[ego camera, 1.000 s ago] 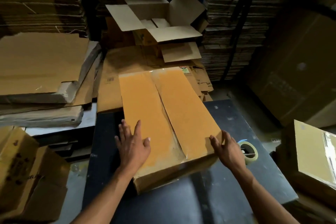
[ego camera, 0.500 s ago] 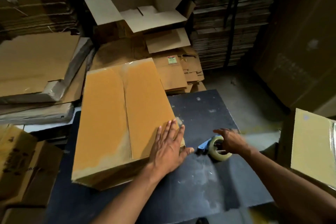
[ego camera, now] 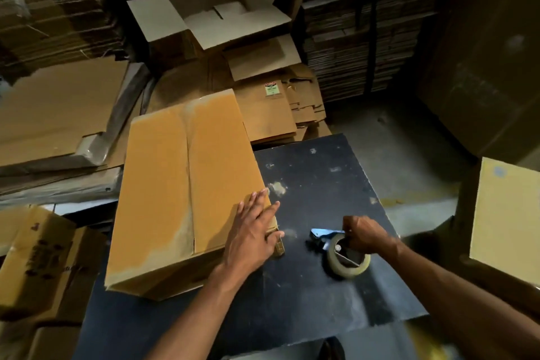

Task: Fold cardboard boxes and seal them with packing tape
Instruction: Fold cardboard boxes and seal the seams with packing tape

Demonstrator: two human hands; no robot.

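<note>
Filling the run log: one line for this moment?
left hand: flat on box | right hand: grips tape dispenser | seam: untaped

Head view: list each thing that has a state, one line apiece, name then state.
cardboard box: flaps folded shut, centre seam untaped, lying on the black table.
tape dispenser: on the table, gripped.
left hand: flat on the box's corner.
right hand: curled round the dispenser.
open box: flaps open.
</note>
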